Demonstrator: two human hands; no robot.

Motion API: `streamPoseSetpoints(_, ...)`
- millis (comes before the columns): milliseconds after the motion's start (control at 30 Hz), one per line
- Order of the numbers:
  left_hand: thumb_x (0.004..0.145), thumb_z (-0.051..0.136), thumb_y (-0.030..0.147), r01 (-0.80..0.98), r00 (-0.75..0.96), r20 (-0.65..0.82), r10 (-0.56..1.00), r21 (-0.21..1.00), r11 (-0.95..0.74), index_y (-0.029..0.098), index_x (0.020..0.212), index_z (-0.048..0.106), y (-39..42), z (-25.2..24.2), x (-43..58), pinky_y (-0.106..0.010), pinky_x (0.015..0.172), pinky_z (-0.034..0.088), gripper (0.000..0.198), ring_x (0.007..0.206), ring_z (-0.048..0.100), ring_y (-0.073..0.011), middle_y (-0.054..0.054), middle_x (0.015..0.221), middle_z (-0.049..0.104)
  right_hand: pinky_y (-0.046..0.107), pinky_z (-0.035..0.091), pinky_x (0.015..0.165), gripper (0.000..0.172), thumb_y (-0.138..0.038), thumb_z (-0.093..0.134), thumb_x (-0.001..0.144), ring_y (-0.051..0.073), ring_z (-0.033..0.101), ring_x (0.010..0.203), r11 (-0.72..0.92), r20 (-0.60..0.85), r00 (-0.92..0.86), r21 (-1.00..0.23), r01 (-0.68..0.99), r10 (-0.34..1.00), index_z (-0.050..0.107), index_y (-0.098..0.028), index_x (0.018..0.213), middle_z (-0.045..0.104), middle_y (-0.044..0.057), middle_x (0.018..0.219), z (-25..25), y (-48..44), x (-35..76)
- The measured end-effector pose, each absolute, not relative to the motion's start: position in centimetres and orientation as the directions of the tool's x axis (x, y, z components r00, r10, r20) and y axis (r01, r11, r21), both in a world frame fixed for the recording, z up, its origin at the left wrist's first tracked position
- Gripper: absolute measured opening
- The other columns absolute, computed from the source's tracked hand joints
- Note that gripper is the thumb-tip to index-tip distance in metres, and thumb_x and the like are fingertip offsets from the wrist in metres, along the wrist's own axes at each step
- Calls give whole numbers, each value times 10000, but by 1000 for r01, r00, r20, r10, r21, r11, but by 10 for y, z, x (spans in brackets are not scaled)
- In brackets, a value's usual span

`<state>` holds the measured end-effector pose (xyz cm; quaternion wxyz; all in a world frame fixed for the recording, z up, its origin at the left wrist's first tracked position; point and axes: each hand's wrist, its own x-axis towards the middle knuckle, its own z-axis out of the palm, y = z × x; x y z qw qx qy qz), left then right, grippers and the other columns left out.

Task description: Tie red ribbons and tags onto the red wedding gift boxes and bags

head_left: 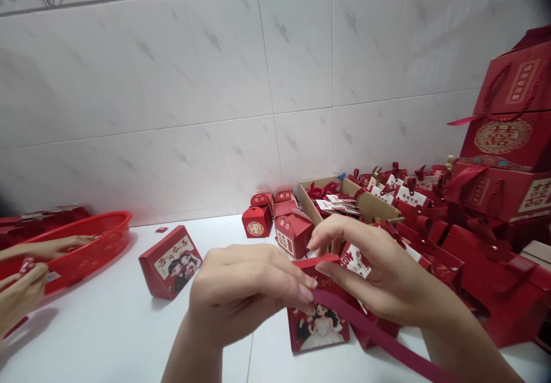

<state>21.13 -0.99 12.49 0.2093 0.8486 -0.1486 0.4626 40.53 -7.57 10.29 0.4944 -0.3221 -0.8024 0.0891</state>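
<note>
A red candy box [321,331] with a cartoon bride in a white dress on its front stands upright on the white tabletop. My left hand [245,285] is closed, its fingertips pinching a dark red ribbon [379,337] near the top of the box. The ribbon runs across the box front toward the lower right. At the box's top edge my right hand [374,268] grips it between thumb and bent fingers. Partly behind the right hand is another red box with a white tag [356,261]. My fingers hide part of the box top.
A lone red box [172,262] stands left of my hands. Small red boxes [295,233] and a cardboard box of ribbons and cards [379,208] sit by the wall. Red bags [491,274] and stacked gift boxes [503,136] crowd the right. Another person's hands [26,285] work at a red basin [94,245].
</note>
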Motion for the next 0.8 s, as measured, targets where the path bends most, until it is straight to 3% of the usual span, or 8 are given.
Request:
streamPoseSetpoints(133, 721, 653, -58, -428, 446, 895, -3, 210, -879, 110, 905, 675, -10, 121, 213, -269, 580, 569, 250, 654, 680, -172, -58, 694, 693, 277, 499, 702, 82, -108, 640, 794, 137, 578, 784, 844, 807, -289, -417, 337, 514, 618, -164, 849, 617, 41, 841, 104, -72, 400)
streamPoseSetpoints(333, 687, 725, 5, -369, 343, 936, 82, 215, -904, 137, 838, 675, -12, 120, 219, -279, 568, 552, 206, 611, 640, -148, -16, 652, 656, 275, 522, 655, 198, -34, 698, 711, 148, 621, 747, 903, 905, -64, -412, 126, 421, 653, -163, 853, 663, 47, 801, 96, -68, 381)
streamPoseSetpoints(433, 663, 760, 50, -326, 347, 925, 156, 275, -905, 142, 753, 678, -14, 122, 220, -265, 544, 529, 152, 626, 614, -140, -26, 678, 635, 283, 537, 666, 247, -38, 704, 711, 157, 640, 769, 913, 915, -30, -400, 75, 403, 665, -183, 908, 683, 46, 817, 93, -65, 380)
streamPoseSetpoints(567, 669, 758, 66, -355, 402, 882, 244, 396, -847, 153, 726, 684, -17, 123, 222, -242, 503, 514, 127, 582, 595, -129, -22, 630, 631, 278, 550, 665, 190, -50, 663, 762, 151, 658, 743, 935, 934, -55, -353, 37, 354, 697, -183, 895, 702, 50, 799, 94, -65, 382)
streamPoseSetpoints(800, 695, 706, 19, -365, 433, 851, 296, 466, -806, 144, 737, 695, -22, 123, 225, -227, 515, 523, 133, 591, 623, -133, -38, 630, 663, 262, 550, 683, 159, -58, 681, 754, 138, 650, 771, 908, 908, -9, -419, -9, 418, 697, -189, 843, 686, 41, 831, 92, -64, 386)
